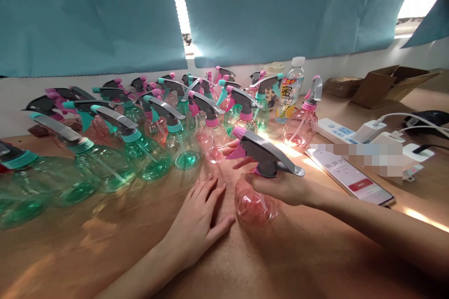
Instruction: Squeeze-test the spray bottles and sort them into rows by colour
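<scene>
My right hand (273, 187) is wrapped round the neck of a pink spray bottle (256, 208), just under its grey and pink trigger head. A finger or two reach forward by the pink trigger. The bottle stands roughly upright in front of me. To its left my left hand (194, 217) lies flat on the table (115, 247), fingers spread and holding nothing. Beyond both hands, green spray bottles (182, 149) and pink spray bottles (213, 140) stand in a crowded group, many partly hidden behind others.
Another pink spray bottle (300, 124) stands apart at right, beside a drink bottle (293, 86). A phone (351, 177) showing a timer lies near my right forearm. Behind it are a power strip (336, 131) with chargers and an open cardboard box (386, 88). Teal cloth (105, 14) hangs at the back.
</scene>
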A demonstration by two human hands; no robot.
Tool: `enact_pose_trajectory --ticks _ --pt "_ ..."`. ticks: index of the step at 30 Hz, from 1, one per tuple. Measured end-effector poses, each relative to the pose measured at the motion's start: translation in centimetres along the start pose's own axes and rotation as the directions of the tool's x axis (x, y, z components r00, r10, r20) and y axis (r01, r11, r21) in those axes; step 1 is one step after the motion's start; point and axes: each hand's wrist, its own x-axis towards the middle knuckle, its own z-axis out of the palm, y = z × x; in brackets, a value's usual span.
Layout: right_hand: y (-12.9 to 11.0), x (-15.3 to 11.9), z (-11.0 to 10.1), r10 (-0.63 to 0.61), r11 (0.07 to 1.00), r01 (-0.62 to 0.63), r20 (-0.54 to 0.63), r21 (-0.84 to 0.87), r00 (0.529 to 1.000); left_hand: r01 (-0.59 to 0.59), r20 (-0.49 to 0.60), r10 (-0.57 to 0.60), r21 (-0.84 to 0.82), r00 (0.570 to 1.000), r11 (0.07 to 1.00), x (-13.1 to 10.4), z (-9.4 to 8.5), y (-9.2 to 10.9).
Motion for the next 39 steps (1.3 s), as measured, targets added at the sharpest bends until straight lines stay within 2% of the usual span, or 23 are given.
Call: enact_pose_trajectory --ticks 10,23,29,39 --pt "0.4 -0.2 -0.1 0.020 0.998 -0.020 0.002 -0.052 1.000 -0.008 0.008 0.008 0.010 1.000 1.000 0.0 0.0 -0.1" --pt "-0.1 0.1 0.1 -0.058 0.990 0.054 0.021 0.132 0.998 -0.009 -0.021 0.009 0.007 1.000 1.000 0.0 0.1 -0.1" --pt "0.7 -0.2 -0.2 -0.017 1.000 0.018 0.018 -0.017 1.000 -0.003 -0.002 0.003 0.015 1.000 1.000 0.0 -0.1 0.1" --pt "0.9 -0.3 -0.2 -0.007 0.994 0.004 -0.031 -0.112 0.999 -0.008 -0.017 0.008 0.004 1.000 1.000 -0.1 0.1 0.0"
